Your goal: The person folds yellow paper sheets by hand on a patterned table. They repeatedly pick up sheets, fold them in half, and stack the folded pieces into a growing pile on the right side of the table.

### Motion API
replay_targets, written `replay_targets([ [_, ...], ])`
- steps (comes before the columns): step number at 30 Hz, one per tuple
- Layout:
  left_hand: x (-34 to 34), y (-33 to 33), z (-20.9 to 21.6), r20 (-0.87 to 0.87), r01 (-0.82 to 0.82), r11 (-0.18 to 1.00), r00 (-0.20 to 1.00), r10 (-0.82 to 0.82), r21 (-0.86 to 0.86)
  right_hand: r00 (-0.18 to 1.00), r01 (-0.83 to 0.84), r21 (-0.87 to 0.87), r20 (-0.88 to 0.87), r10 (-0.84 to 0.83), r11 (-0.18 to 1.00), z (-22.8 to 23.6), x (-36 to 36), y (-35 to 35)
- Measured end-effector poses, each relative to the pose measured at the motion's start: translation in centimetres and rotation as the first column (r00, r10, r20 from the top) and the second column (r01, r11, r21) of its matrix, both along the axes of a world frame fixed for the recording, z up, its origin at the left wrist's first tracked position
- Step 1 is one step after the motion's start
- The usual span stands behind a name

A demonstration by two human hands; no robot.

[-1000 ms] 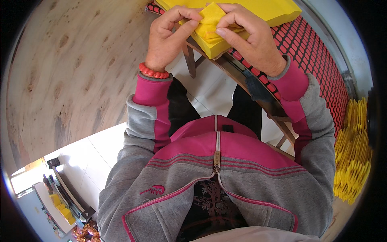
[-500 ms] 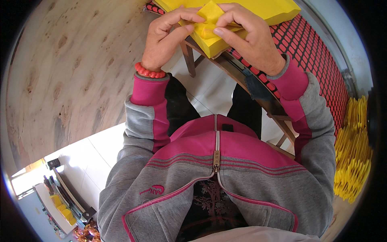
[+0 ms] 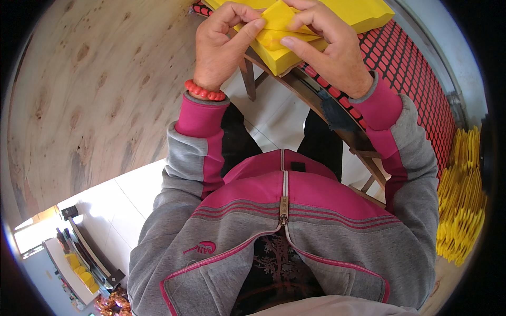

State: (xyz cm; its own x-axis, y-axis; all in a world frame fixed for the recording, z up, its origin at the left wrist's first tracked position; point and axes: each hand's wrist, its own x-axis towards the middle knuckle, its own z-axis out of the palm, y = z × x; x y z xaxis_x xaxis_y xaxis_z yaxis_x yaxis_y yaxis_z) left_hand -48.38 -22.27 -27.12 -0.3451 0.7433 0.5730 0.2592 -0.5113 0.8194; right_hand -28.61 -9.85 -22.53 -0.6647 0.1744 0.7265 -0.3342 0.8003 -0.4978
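Over the near corner of the thick yellow paper-like slab (image 3: 361, 15), the left hand (image 3: 219, 46)'s thumb has risen, pinching the small folded yellow paper piece (image 3: 276, 17), likely steadying it; the right hand (image 3: 338, 48) touches it, thumb and forefinger apart, grip unclear

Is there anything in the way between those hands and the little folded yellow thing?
Nothing visible: the left hand pinches the folded yellow piece at its left, and the right hand touches it at its right. The big yellow block shows behind it, not between.
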Motion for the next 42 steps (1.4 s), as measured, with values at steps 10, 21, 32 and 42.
replay_targets([
  [10,-1.0,-0.6,-0.3,-0.065,0.031,0.999,0.997,-0.032,-0.016,0.999,-0.014,0.06,0.053,0.011,0.998,0.3,-0.1,-0.1],
  [21,-1.5,-1.2,0.4,-0.221,0.077,0.994,0.971,-0.092,-0.078,0.999,-0.041,0.099,0.012,0.04,0.994,0.4,-0.2,0.0],
  [32,-1.8,-1.3,0.4,-0.217,0.149,0.986,0.963,-0.163,-0.079,0.994,-0.074,-0.077,0.08,0.081,0.994,0.0,-0.1,0.1],
  [42,-1.7,-1.5,1.2,-0.212,0.199,0.973,0.952,-0.22,-0.117,0.992,-0.078,-0.082,0.094,0.086,0.994,0.1,0.0,0.2],
])
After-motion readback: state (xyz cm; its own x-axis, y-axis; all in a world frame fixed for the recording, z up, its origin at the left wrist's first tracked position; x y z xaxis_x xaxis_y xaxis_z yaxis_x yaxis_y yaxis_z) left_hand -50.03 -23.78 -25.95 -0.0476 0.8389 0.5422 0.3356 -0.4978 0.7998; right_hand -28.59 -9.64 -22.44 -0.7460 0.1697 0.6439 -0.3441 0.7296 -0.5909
